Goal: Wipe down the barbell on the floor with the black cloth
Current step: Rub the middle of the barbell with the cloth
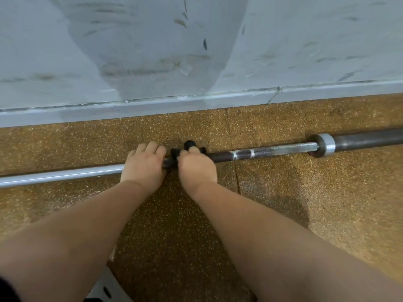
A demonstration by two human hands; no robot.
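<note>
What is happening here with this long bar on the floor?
A person leans over a barbell that lies on the speckled brown floor, along a grey wall. The right hand holds a black cloth around the shaft. The left hand grips the bar right beside it. The bar's thick end sleeve lies further to the right.
</note>
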